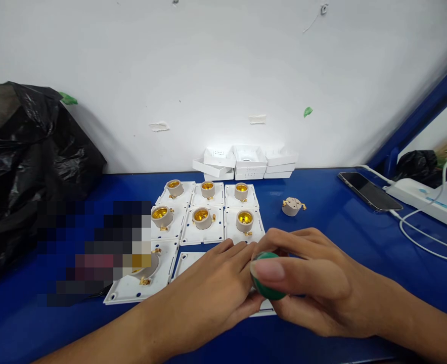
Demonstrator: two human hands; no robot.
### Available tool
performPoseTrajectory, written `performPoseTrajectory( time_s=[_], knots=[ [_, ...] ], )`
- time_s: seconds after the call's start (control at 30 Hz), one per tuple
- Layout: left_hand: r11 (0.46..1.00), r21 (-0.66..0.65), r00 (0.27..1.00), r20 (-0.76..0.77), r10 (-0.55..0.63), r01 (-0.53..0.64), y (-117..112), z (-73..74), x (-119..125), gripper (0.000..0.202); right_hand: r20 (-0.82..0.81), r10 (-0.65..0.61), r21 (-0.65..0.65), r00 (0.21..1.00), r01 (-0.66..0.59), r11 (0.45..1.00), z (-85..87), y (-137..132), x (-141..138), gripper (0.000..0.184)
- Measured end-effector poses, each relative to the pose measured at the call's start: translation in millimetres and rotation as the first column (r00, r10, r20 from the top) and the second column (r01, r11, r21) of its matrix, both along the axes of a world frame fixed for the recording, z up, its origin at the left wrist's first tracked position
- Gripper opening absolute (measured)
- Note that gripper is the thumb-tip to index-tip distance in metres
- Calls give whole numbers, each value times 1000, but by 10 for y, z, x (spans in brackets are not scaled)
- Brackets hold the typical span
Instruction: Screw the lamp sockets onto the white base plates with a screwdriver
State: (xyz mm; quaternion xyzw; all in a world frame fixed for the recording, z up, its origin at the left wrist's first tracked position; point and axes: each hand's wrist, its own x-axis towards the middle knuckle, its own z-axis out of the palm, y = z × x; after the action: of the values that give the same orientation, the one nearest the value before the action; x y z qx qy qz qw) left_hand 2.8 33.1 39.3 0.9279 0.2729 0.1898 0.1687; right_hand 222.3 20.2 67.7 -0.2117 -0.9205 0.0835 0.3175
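My right hand point(322, 283) is closed around the green handle of a screwdriver point(272, 287), seen end-on, thumb on its rounded end; the shaft is hidden. Pressed close beside it, my left hand point(212, 283) has its fingers curled down over a white square plate point(187, 260). What those fingers grip is hidden behind the hand. Several other white plates point(214, 235) lie in rows beyond, each bearing a round beige lamp holder point(203, 218) with a gold-coloured threaded inside and brass terminals. A loose lamp holder point(292, 206) rests face down on the blue table to the right.
White covers point(250, 162) are stacked against the wall at the back. A phone point(369, 191) and a power strip point(428, 202) with white cables lie at the right. On the left stands a black plastic bag point(30, 151), with a blurred-out patch in front of it.
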Motion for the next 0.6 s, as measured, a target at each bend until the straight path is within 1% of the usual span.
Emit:
performPoseTrajectory(
  time_s=[0.07,0.17,0.27,0.33,0.37,0.43,0.5,0.6],
  knots=[
    [999,-18,999,-3,-42,41,-14,35,-4,47,-46,19,-4,999,-19,1000,3,-2,-23,87],
    [998,-37,999,-19,-49,48,-32,64,-5,50,-140,61,-14,988,-63,998,-39,12,-73,88],
    [996,-54,997,-36,-72,70,-21,64,7,35,-269,101,4,958,-103,995,-134,94,-133,86],
    [992,-87,994,-45,-99,94,-1,64,18,22,-379,159,65,912,-145,987,-186,187,-179,78],
    [990,-101,993,-47,-106,101,8,65,23,16,-441,199,115,875,-165,980,-199,234,-204,73],
    [990,-104,993,-46,-104,99,21,61,28,9,-456,201,183,867,-129,975,-203,310,-255,67],
    [994,-70,995,-46,-86,83,22,44,28,10,-462,195,248,865,-85,965,-198,340,-297,64],
    [997,-27,995,-61,-73,71,19,-1,24,15,-520,176,298,836,-15,954,-227,304,-318,70]
  ],
)
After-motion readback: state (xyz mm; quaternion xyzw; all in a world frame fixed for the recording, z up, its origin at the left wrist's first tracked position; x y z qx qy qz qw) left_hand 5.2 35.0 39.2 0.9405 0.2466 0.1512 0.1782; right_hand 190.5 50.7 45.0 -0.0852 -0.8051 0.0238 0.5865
